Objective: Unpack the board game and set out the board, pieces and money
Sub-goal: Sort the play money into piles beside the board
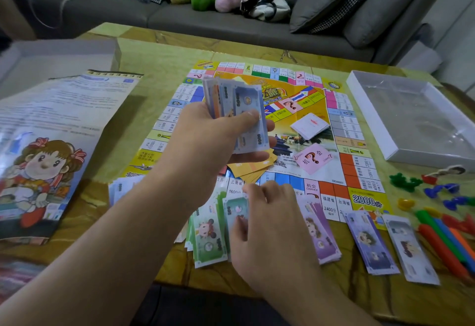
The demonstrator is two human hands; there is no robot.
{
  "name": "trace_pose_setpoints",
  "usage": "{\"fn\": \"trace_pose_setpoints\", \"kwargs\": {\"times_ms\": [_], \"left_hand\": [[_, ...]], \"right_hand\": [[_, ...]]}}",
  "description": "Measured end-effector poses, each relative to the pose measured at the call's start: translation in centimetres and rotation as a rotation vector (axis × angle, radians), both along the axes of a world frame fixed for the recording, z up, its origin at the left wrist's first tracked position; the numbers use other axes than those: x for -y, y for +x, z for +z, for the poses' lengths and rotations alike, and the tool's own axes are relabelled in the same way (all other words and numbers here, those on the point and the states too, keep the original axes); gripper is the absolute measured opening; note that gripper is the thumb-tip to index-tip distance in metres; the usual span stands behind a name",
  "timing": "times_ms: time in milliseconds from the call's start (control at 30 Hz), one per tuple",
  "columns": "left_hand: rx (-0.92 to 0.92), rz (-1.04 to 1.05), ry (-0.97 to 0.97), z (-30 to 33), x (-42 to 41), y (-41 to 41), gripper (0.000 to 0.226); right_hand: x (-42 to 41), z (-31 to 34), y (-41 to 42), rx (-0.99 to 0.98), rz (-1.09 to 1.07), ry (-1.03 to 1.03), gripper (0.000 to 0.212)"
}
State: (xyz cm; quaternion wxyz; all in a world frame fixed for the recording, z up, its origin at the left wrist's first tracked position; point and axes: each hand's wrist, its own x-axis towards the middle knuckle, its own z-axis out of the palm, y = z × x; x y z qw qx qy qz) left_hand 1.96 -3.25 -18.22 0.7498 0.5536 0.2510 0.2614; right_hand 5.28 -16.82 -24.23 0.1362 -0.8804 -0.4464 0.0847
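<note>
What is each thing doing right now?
left hand: gripping a fan of bills
right hand: pinching a green bill
board: unfolded flat
pink card: face up on board
clear tray: empty
green pile: flat on table

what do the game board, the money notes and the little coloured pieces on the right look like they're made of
Game board: thin glossy printed paper, judging by the fold creases across it.
Money notes: thin printed paper, fanned in the left hand.
Coloured pieces: likely moulded plastic, with solid bright colours and a slight shine.
</note>
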Motion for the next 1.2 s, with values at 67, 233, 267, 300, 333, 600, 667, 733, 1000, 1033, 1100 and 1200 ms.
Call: {"fn": "trace_pose_setpoints", "kwargs": {"times_ms": [67, 233, 267, 300, 333, 600, 667, 733, 1000, 1033, 1100, 1200], "left_hand": [[0.004, -0.012, -0.019, 0.0, 0.2, 0.0, 0.022], [0.036, -0.096, -0.12, -0.3, 0.9, 0.1, 0.024], [0.041, -0.12, -0.13, -0.3, 1.1, 0.3, 0.024], [0.035, -0.146, -0.136, -0.5, 1.3, 0.2, 0.024], [0.028, -0.179, -0.144, -0.5, 1.5, 0.4, 0.024], [-0.057, -0.475, -0.138, -1.0, 4.4, 1.1, 0.018], [-0.034, -0.512, -0.226, -0.8, 4.6, 1.2, 0.025], [-0.031, -0.477, -0.348, -0.6, 4.8, 1.2, 0.034], [-0.117, -0.405, -0.127, -1.6, 5.1, 1.6, 0.022], [-0.122, -0.402, -0.13, -1.6, 5.1, 1.6, 0.023], [-0.113, -0.402, -0.173, -1.4, 5.1, 1.6, 0.027], [-0.118, -0.414, -0.174, -1.2, 4.9, 1.6, 0.026]], "right_hand": [[0.0, 0.1, -0.1, 0.052, 0.02, -0.024, 0.054], [1.1, 2.5, 2.6, -0.041, -0.045, 0.214, 0.04], [1.7, 3.2, 3.8, -0.141, -0.078, 0.347, 0.036], [2.3, 4.0, 4.8, -0.286, -0.11, 0.487, 0.032], [2.9, 4.8, 6.0, -0.452, -0.128, 0.61, 0.029], [5.3, 5.5, 9.3, -0.7, -0.141, 0.817, 0.013], [5.8, 5.6, 9.9, -0.685, -0.183, 0.827, 0.01], [6.2, 5.6, 10.4, -0.684, -0.204, 0.824, 0.01], [6.2, 5.1, 10.0, -0.719, -0.218, 0.692, 0.015], [6.1, 5.2, 10.1, -0.704, -0.237, 0.696, 0.014], [6.2, 5.3, 10.3, -0.678, -0.27, 0.718, 0.013], [6.0, 5.3, 10.1, -0.726, -0.291, 0.716, 0.013]]}}
